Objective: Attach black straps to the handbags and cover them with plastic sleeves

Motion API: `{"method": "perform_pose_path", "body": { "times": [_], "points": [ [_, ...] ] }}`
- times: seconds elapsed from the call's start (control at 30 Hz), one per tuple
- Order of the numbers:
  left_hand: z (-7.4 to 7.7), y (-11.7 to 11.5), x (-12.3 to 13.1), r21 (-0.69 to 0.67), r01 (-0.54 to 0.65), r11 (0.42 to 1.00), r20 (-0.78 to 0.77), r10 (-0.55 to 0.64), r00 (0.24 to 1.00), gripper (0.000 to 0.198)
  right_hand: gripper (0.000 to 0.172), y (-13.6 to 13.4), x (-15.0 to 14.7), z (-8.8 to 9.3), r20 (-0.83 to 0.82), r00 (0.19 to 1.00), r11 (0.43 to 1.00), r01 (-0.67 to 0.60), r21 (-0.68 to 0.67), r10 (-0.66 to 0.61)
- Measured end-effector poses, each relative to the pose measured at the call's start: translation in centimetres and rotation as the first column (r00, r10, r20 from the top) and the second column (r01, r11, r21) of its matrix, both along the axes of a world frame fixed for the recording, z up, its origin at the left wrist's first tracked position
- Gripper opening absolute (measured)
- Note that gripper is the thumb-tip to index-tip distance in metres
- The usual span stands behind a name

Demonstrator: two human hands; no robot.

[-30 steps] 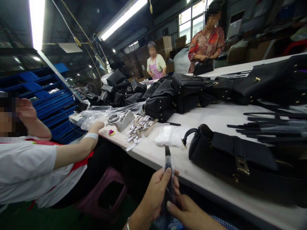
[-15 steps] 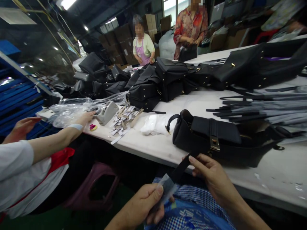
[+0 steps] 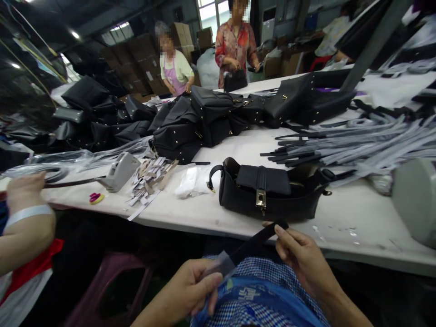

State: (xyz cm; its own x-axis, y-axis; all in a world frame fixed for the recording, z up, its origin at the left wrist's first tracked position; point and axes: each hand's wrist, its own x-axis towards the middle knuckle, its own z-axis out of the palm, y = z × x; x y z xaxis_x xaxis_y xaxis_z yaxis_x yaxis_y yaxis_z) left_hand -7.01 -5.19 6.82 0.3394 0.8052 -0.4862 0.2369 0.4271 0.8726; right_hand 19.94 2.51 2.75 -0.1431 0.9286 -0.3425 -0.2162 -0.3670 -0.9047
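A black strap [image 3: 254,243] stretches between my two hands, over my lap and in front of the table edge. My left hand [image 3: 200,284] is closed round its lower end, where a clear plastic sleeve [image 3: 225,265] covers it. The bare upper end is pinched between thumb and fingers of my right hand [image 3: 299,250]. Just beyond, a black handbag [image 3: 272,200] lies on the table with its top open. It has a gold clasp [image 3: 260,200] on the front and a short handle [image 3: 213,175] at its left end.
Sleeved straps [image 3: 340,145] lie in a heap at right, near a grey dispenser [image 3: 415,200]. Black bags [image 3: 177,131] are piled behind. Leftward are paper strips [image 3: 150,179], another tape dispenser [image 3: 121,172] and a co-worker's arm [image 3: 29,213]. Two people stand across the table.
The view has swung right, bringing the right-hand dispenser into sight. Slightly more bare strap shows outside the sleeve. The co-worker's hand has moved left, away from the dispenser.
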Motion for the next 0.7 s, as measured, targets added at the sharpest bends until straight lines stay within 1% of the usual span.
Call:
{"method": "perform_pose_path", "body": {
  "times": [0.03, 0.07, 0.1, 0.13, 0.17, 0.2, 0.23, 0.27, 0.3, 0.33, 0.37, 0.4, 0.43, 0.5, 0.57, 0.6, 0.63, 0.7],
  "points": [
    [-0.2, 0.3, 0.2, 0.178, 0.05, 0.983, -0.145, -0.024, 0.989, 0.03, 0.033, -0.2, 0.3, 0.2, -0.098, 0.995, 0.999, 0.017, -0.045, -0.021],
    [-0.5, 0.6, 0.3, 0.372, 0.12, 0.92, -0.287, -0.009, 0.958, 0.027, 0.031, -0.4, 0.6, 0.4, -0.192, 0.98, 0.996, 0.036, -0.079, -0.05],
    [-0.7, 0.8, 0.3, 0.548, 0.2, 0.813, -0.401, 0.046, 0.915, 0.031, 0.03, -0.6, 0.9, 0.6, -0.269, 0.96, 0.994, 0.051, -0.097, -0.075],
    [-1.0, 1.0, 0.2, 0.675, 0.278, 0.684, -0.477, 0.116, 0.871, 0.04, 0.029, -0.8, 1.2, 0.6, -0.32, 0.943, 0.993, 0.066, -0.099, -0.095],
    [-1.3, 1.1, 0.2, 0.75, 0.344, 0.565, -0.521, 0.185, 0.833, 0.047, 0.027, -1.0, 1.5, 0.6, -0.34, 0.934, 0.992, 0.082, -0.091, -0.108],
    [-1.5, 1.3, 0.2, 0.788, 0.391, 0.476, -0.548, 0.25, 0.798, 0.052, 0.025, -1.2, 1.7, 0.5, -0.328, 0.938, 0.993, 0.091, -0.076, -0.111],
    [-1.7, 1.4, 0.2, 0.805, 0.423, 0.416, -0.561, 0.302, 0.77, 0.056, 0.024, -1.4, 2.0, 0.2, -0.29, 0.951, 0.994, 0.092, -0.057, -0.104],
    [-1.7, 1.5, 0.3, 0.816, 0.438, 0.378, -0.563, 0.342, 0.752, 0.059, 0.023, -1.6, 2.3, 0.0, -0.238, 0.967, 0.995, 0.086, -0.041, -0.093],
    [-1.7, 1.6, 0.6, 0.823, 0.441, 0.358, -0.558, 0.367, 0.744, 0.062, 0.024, -1.7, 2.6, -0.3, -0.185, 0.979, 0.996, 0.079, -0.029, -0.083],
    [-1.6, 1.7, 0.8, 0.828, 0.433, 0.356, -0.552, 0.378, 0.743, 0.064, 0.028, -1.9, 2.9, -0.6, -0.144, 0.987, 0.997, 0.068, -0.022, -0.07],
    [-1.4, 1.8, 1.2, 0.828, 0.416, 0.375, -0.547, 0.378, 0.747, 0.064, 0.034, -2.0, 3.2, -0.8, -0.113, 0.992, 0.998, 0.055, -0.02, -0.057],
    [-1.2, 1.9, 1.6, 0.82, 0.393, 0.415, -0.546, 0.362, 0.756, 0.062, 0.04, -2.0, 3.5, -0.9, -0.084, 0.996, 0.999, 0.042, -0.017, -0.043],
    [-1.1, 1.9, 1.9, 0.802, 0.366, 0.472, -0.546, 0.332, 0.77, 0.06, 0.045, -2.1, 3.8, -1.0, -0.051, 0.998, 0.999, 0.032, -0.01, -0.032],
    [-0.8, 1.9, 2.5, 0.738, 0.303, 0.603, -0.528, 0.237, 0.815, 0.055, 0.051, -2.0, 4.4, -1.0, 0.023, 1.0, 1.0, 0.02, 0.021, -0.02],
    [-0.8, 2.0, 3.0, 0.651, 0.212, 0.729, -0.472, 0.169, 0.865, 0.046, 0.052, -1.9, 4.9, -0.9, 0.09, 0.996, 0.998, 0.006, 0.059, -0.012],
    [-0.9, 2.0, 3.1, 0.599, 0.16, 0.785, -0.442, 0.158, 0.883, 0.042, 0.052, -1.8, 5.1, -0.8, 0.112, 0.994, 0.997, 0.001, 0.075, -0.009],
    [-0.9, 2.1, 3.3, 0.542, 0.108, 0.834, -0.42, 0.157, 0.894, 0.04, 0.052, -1.8, 5.2, -0.7, 0.129, 0.992, 0.996, 0.0, 0.089, -0.012],
    [-1.0, 2.5, 3.6, 0.419, 0.035, 0.907, -0.391, 0.146, 0.909, 0.037, 0.052, -1.7, 5.4, -0.5, 0.155, 0.988, 0.994, -0.003, 0.107, -0.014]
  ]
}}
